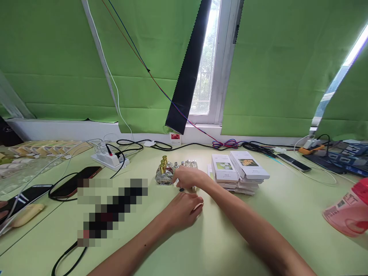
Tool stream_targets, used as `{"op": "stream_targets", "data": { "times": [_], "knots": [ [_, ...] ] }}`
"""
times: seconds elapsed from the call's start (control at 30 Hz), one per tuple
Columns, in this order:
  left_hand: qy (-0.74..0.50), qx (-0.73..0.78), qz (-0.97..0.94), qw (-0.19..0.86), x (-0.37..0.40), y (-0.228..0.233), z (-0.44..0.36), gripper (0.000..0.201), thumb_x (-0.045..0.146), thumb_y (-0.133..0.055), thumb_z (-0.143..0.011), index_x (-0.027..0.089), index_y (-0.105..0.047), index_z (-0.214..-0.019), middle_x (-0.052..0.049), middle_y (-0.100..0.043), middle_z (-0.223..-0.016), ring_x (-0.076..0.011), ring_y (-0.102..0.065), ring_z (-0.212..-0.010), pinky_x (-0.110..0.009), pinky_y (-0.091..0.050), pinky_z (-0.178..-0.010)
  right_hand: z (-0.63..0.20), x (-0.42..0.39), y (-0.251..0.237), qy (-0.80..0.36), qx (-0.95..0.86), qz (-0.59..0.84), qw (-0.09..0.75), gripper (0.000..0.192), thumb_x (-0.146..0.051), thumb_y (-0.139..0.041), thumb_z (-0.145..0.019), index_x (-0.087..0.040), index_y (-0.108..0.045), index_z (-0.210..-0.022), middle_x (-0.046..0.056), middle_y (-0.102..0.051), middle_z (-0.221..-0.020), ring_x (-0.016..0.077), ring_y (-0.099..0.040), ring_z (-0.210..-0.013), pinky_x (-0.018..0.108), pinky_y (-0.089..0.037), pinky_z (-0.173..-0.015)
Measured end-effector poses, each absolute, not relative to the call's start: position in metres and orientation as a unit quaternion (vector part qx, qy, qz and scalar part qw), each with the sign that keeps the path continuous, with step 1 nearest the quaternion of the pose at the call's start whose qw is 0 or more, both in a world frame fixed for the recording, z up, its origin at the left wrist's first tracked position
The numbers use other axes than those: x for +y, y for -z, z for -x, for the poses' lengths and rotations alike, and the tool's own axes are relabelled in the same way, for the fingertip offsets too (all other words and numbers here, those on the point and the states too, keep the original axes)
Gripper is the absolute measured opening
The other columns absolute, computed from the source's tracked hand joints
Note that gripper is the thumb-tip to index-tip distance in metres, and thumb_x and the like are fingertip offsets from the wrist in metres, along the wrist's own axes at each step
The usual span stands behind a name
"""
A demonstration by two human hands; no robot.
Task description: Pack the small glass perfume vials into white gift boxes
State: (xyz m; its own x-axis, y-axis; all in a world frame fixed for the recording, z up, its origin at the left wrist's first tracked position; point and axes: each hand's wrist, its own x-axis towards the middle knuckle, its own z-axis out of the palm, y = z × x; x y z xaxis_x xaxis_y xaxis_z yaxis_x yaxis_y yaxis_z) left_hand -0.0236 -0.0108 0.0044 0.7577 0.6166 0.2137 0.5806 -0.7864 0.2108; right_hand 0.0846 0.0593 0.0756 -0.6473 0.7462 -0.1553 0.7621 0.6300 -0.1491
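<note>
A cluster of small glass perfume bottles (164, 174) with gold and silver caps stands on the pale green table (218, 245). My right hand (188, 178) reaches into this cluster, fingers curled around one bottle that is mostly hidden under them. Just in front, my left hand (184, 211) rests on the table, holding a small white object (198, 207) at its fingertips. To the right of the bottles sit stacks of white boxes (238, 170) with flower pictures on top.
A power strip (110, 159) with cables lies back left, with two phones (73, 184) nearer the left edge. Another phone (293, 163) and cables lie back right. A pink container (349, 211) lies at the right edge. A pixelated patch covers the table left of my hands.
</note>
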Motion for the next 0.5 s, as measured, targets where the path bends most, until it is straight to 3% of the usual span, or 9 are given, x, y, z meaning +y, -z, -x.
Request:
{"op": "stream_targets", "data": {
  "times": [0.5],
  "knots": [
    [-0.140, 0.320, -0.935, 0.067, -0.0110, -0.0045, 0.0232, 0.025, 0.019, -0.047, -0.093, 0.019, -0.053, -0.069, -0.002, -0.062, -0.071, -0.0162, -0.053, -0.064, -0.034, -0.025, -0.058, -0.0821, 0.0606, -0.0671, 0.116, 0.905, -0.406, 0.051, 0.037, -0.011, -0.059, -0.085, -0.022, -0.074, -0.117, 0.011, -0.074, -0.109, 0.0234, -0.070, -0.095, 0.025, -0.048, -0.063]
  ]
}}
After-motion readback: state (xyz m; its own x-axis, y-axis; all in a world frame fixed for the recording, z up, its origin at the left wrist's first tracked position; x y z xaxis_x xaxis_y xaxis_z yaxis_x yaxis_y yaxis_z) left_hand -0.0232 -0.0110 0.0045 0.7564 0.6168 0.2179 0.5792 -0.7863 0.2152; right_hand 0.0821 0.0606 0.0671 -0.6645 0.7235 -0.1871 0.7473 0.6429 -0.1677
